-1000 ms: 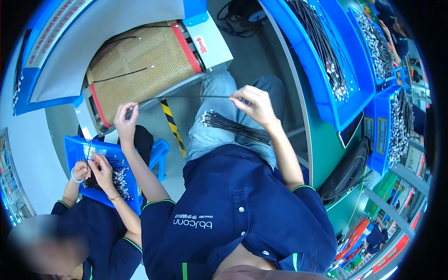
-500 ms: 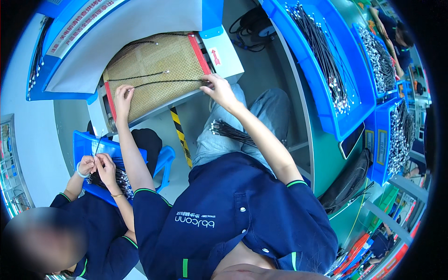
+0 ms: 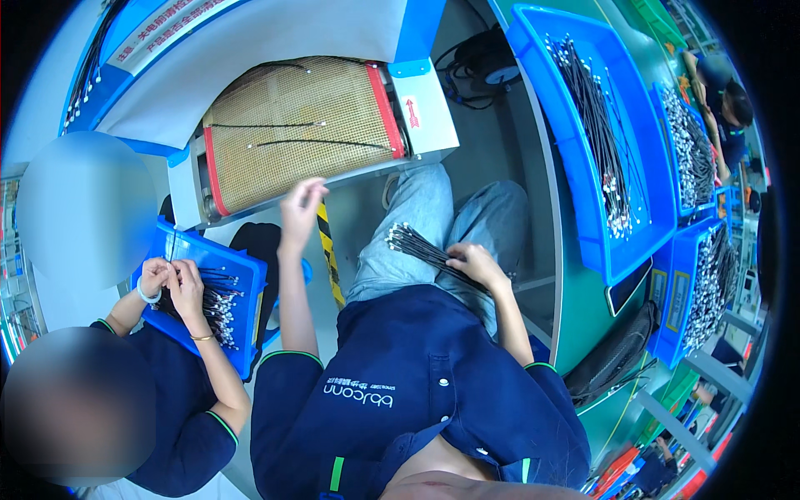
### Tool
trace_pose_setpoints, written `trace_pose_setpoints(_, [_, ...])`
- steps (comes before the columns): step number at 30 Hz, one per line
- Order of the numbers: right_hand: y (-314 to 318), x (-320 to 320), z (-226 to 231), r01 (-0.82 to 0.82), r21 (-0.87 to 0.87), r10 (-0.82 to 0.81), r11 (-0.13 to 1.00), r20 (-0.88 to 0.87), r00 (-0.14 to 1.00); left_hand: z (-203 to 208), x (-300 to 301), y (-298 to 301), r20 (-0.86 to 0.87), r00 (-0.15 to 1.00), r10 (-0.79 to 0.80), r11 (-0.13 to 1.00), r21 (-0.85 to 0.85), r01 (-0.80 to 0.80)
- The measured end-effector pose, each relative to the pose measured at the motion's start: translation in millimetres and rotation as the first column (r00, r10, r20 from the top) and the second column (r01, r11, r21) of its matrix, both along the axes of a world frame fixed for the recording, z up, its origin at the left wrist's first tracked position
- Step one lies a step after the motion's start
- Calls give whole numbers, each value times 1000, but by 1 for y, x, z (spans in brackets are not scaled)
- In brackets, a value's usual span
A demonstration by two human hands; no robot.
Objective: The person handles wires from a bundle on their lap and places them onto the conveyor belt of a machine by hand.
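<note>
- the bundle of black cables (image 3: 417,242) lies across the person's lap (image 3: 408,200), many seemingly left to lay out.
- the right hand (image 3: 479,265) touches the bundle; whether its fingers grip, one cannot tell.
- the left hand (image 3: 302,208), well apart, hangs empty off the belt's near edge, fingers loosely parted.
- on the mesh belt (image 3: 283,179), far left, two separate cables (image 3: 321,141) lie spread, apparently done; others show beyond.

Pale floor (image 3: 356,218) with 1 yellow-and-black striped line (image 3: 331,260) — a green-topped table (image 3: 577,287) at the right.
</note>
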State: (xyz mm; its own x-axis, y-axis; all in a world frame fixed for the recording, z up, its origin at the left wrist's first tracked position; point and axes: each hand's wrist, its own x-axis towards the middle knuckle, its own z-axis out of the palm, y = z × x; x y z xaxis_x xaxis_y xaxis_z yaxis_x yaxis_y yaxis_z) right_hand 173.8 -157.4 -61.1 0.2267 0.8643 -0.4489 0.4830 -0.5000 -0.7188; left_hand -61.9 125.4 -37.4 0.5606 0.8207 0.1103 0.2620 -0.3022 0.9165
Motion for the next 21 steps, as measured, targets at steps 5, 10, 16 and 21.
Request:
trace_pose_setpoints(5, [0,-1,-2,22,-57,-21,998,29,999,-18,17,-53,-32,990,-138,970,-206,128])
trace_pose_setpoints(10, [-4,1,-3,74,-77,-70,994,53,996,-32,39,-81,-67,950,-305,951,-82,299])
trace_pose_setpoints(16, [-8,4,3,61,8,-61,998,103,993,-52,43,-102,-116,896,-430,897,59,438])
trace_pose_setpoints(21, [-9,7,16,76,134,-84,988,54,995,-57,46,-113,-170,862,-477,865,80,495])
